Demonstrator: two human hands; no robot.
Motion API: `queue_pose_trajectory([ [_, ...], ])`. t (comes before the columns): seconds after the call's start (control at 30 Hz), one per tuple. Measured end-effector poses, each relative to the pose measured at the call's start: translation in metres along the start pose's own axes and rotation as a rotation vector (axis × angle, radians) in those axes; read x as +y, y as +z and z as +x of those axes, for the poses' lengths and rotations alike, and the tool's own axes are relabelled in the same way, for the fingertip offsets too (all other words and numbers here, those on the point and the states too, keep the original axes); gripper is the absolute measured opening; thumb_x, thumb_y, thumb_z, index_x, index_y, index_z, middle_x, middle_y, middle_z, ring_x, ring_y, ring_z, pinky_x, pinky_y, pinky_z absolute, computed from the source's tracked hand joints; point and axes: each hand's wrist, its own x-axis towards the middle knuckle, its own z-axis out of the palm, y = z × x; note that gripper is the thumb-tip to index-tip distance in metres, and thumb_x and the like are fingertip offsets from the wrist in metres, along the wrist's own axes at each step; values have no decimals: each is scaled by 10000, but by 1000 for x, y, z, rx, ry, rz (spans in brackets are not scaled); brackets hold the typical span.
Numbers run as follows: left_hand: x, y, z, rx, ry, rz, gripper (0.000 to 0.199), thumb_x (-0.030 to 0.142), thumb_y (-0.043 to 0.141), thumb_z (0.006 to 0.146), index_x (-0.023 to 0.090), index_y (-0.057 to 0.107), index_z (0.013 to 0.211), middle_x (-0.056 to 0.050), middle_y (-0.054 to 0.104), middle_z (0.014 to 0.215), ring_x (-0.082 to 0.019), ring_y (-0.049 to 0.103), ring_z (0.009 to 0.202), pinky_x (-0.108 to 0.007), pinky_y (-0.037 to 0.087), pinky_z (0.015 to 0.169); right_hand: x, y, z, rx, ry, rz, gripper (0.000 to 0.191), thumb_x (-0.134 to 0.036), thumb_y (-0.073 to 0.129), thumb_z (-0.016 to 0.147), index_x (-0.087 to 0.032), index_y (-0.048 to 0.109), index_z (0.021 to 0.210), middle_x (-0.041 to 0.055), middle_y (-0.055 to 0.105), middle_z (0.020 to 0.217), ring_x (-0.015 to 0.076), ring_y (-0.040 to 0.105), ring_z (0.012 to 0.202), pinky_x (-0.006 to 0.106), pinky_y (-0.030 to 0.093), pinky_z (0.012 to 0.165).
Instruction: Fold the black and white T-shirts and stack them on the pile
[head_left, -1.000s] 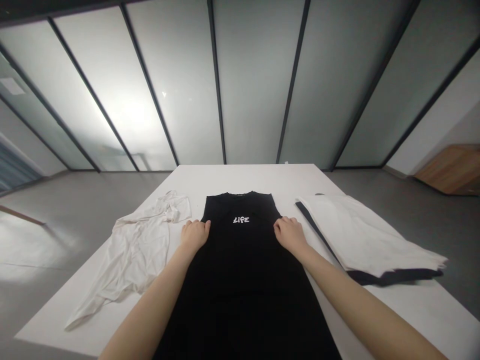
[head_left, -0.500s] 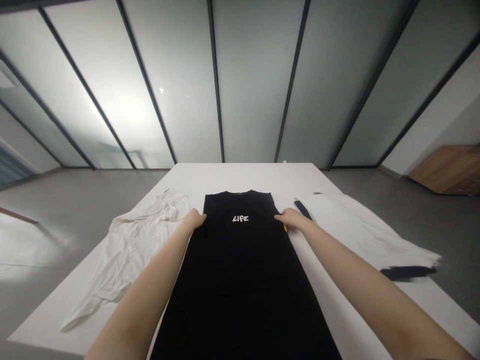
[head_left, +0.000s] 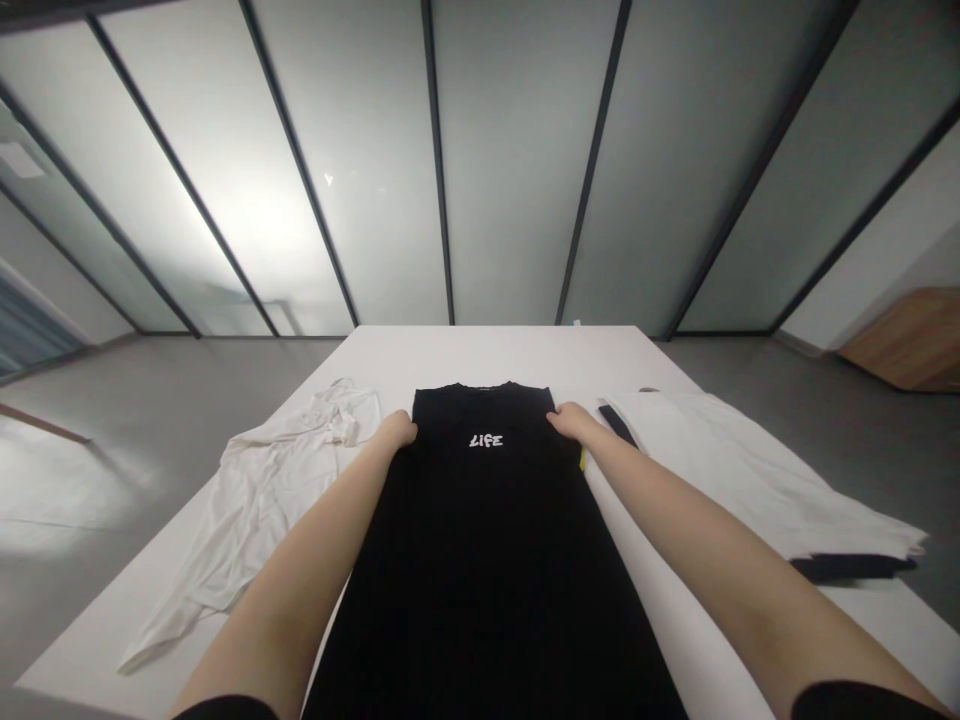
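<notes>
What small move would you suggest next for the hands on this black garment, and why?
Probably fold the top down toward the body: the left hand and right hand already sit at the shoulders of the black sleeveless garment, which lies flat on the white table.
</notes>
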Motion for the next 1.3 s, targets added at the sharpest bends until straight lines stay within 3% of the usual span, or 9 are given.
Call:
queue_pose_trajectory([
  [0.3, 22, -5, 6, 216, 26, -4, 324, 305, 407, 1066, 142, 604, 1264, -211, 737, 1231, -308, 705, 1177, -379, 533, 929, -12, 4, 23, 261, 19, -41, 381, -291, 441, 1091, -118, 626, 1375, 229, 725, 1268, 333, 702, 1174, 419, 517, 964],
  [0.4, 34, -2, -7, 334, 54, -4, 359, 336, 426, 1070, 168, 532, 1369, -210, 665, 1350, -322, 633, 1281, -428, 498, 1025, -20, 10, 14, 359, -44, -51, 467, -302, 425, 1090, -151, 488, 1528, 219, 622, 1467, 342, 589, 1340, 480, 445, 1092],
  [0.5, 44, 10, -32, 439, 153, 10, 384, 369, 496, 1046, 194, 546, 1384, -194, 579, 1475, -330, 547, 1382, -452, 447, 1115, -24, 27, -6, 401, -194, -98, 497, -334, 468, 1067, -202, 494, 1546, 158, 465, 1646, 338, 406, 1506, 493, 325, 1208],
  [0.57, 45, 24, -54, 419, 234, 34, 430, 412, 499, 1046, 188, 559, 1408, -193, 527, 1556, -341, 494, 1445, -468, 404, 1169, -20, 43, -24, 350, -282, -169, 531, -374, 468, 1062, -197, 499, 1562, 152, 383, 1702, 367, 340, 1547, 522, 286, 1231],
  [0.67, 33, 50, -88, 243, 259, 103, 611, 527, 446, 1054, 184, 467, 1559, -204, 375, 1695, -407, 337, 1565, -578, 310, 1231, -4, 64, -51, 158, -315, -266, 635, -483, 434, 1074, -171, 432, 1628, 179, 306, 1735, 420, 295, 1574, 566, 246, 1246],
  [0.77, 14, 67, -112, 194, 279, 147, 680, 568, 365, 1068, 209, 378, 1646, -169, 287, 1743, -401, 256, 1607, -595, 253, 1264, 13, 71, -70, 117, -393, -255, 642, -515, 361, 1097, -186, 419, 1645, 162, 299, 1741, 399, 255, 1601, 537, 204, 1272],
  [1.03, 12, 66, -127, 220, 269, 176, 662, 508, 345, 1086, 156, 400, 1644, -206, 320, 1721, -394, 281, 1600, -563, 273, 1267, 10, 70, -131, 46, -379, -267, 654, -488, 448, 1074, -217, 392, 1667, 168, 271, 1749, 445, 217, 1605, 605, 189, 1265],
  [1.13, 13, 75, -151, 224, 291, 199, 657, 500, 368, 1082, 155, 412, 1640, -221, 326, 1714, -421, 292, 1590, -600, 284, 1252, 16, 82, -171, 5, -396, -278, 688, -517, 448, 1070, -213, 362, 1681, 171, 218, 1762, 441, 176, 1617, 606, 167, 1279],
  [1.3, 2, 92, -202, 218, 495, 193, 638, 503, 432, 1060, 244, 419, 1644, -148, 306, 1741, -379, 281, 1603, -587, 276, 1270, 38, 87, -219, -41, -469, -247, 678, -532, 426, 1073, -266, 336, 1690, 111, 152, 1777, 382, 98, 1639, 578, 127, 1312],
])
